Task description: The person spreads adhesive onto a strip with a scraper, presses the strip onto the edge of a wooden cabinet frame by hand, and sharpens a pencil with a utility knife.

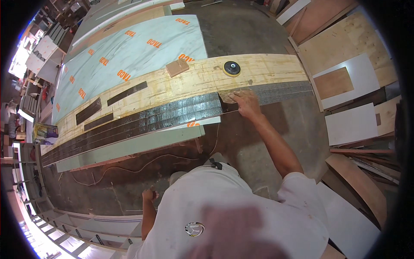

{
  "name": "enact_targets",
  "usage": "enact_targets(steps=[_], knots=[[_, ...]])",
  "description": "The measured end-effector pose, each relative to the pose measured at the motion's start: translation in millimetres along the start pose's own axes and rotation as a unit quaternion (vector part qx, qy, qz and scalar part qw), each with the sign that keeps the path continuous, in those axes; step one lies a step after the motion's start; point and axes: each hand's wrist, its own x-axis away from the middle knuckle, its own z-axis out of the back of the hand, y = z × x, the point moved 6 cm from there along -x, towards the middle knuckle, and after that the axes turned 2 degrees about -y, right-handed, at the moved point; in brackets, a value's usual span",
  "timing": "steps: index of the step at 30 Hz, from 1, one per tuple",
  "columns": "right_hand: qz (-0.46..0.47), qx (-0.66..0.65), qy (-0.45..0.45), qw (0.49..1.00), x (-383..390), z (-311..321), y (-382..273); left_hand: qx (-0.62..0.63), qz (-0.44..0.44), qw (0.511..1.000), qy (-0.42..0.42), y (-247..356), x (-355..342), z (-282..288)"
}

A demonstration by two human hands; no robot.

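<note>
My right hand (245,102) reaches over a long dark strip (142,121) on the workbench. Its fingers are closed and pressed down at the strip's surface, around something thin and brownish that they mostly hide. Left of this hand the strip has a wet, glossy dark coat with ridges across it. To the right its surface (282,90) looks grey, matt and grainy. My left hand (149,194) hangs low beside my body, away from the bench, with fingers curled and nothing visible in them.
A round black sanding pad (232,68) and a small brown block (177,67) lie on the pale wooden board (263,64). Several short dark strips (127,93) lie farther left, near a can (45,131). Behind is a marble-patterned sheet (142,47); panels (351,123) lean at right. A cord (142,168) crosses the floor.
</note>
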Motion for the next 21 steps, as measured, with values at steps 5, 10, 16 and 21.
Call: enact_targets(steps=[5,10,16,21], knots=[[0.025,-0.011,0.003,1.000,9.7,-16.0,0.0,-0.064,-0.063,0.996,-0.020,-15.1,9.9,-6.1],[0.007,-0.044,-0.016,0.999,2.7,-13.3,12.9,-0.170,-0.179,0.968,-0.035,-46.0,8.4,-3.3],[-0.001,-0.051,-0.006,0.999,-0.4,-21.8,19.0,-0.545,-0.387,0.743,-0.023,-28.1,9.1,-20.5],[-0.017,-0.110,-0.131,0.985,7.2,-13.3,12.2,-0.259,-0.166,0.950,-0.056,-23.5,-2.0,-12.6]])
